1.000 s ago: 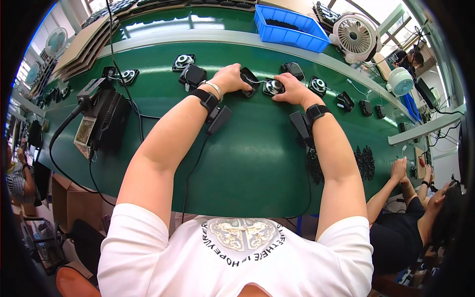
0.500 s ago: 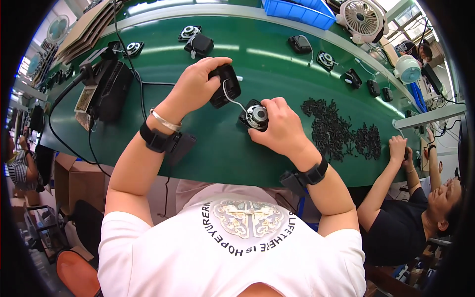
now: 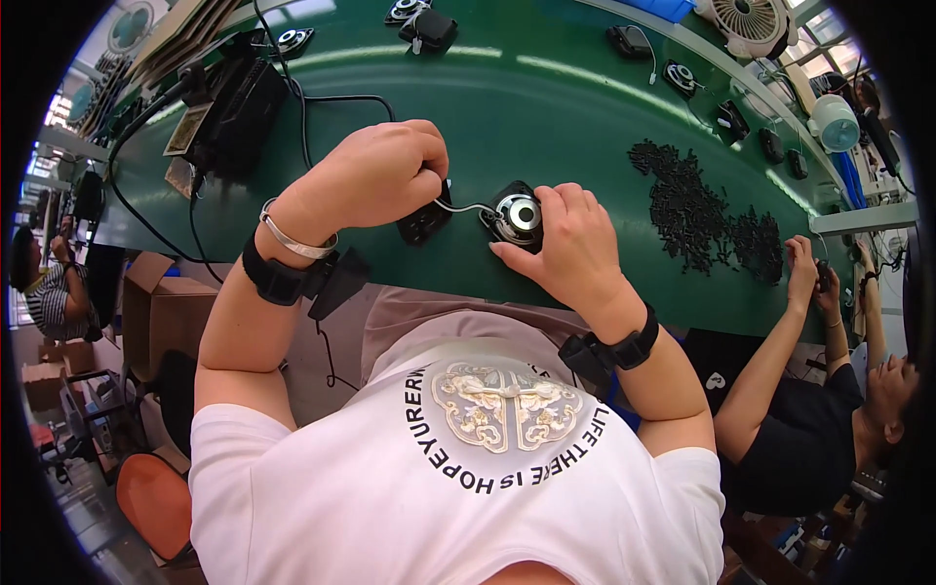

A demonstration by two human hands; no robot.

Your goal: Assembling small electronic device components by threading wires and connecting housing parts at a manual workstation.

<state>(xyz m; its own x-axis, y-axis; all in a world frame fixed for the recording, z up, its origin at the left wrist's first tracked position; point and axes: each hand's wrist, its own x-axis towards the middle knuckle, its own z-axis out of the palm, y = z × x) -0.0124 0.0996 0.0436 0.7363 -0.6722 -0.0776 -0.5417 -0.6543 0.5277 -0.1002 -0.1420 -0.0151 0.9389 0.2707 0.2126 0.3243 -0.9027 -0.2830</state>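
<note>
My right hand [image 3: 577, 232] grips a small round speaker [image 3: 517, 216] with a silver ring and black frame, thumb and fingers on its right edge. A thin grey-white wire [image 3: 470, 207] runs from the speaker to a black plastic housing [image 3: 425, 224] on its left. My left hand [image 3: 385, 166] is closed just above that housing, fingers curled down at its upper edge. Whatever those fingers pinch is hidden behind the knuckles. Both hands are low over the green table [image 3: 507, 112].
A heap of small black parts [image 3: 687, 210] lies to the right. Further speakers [image 3: 680, 76] and black housings [image 3: 429, 29] are along the far side. A black box-shaped device [image 3: 237, 112] with cables stands left. A co-worker's hand [image 3: 801, 273] works at the right edge.
The view has shifted, so the table's things appear higher and further right. My left hand, earlier holding the housing raised, is now curled above it. The right hand keeps the speaker.
</note>
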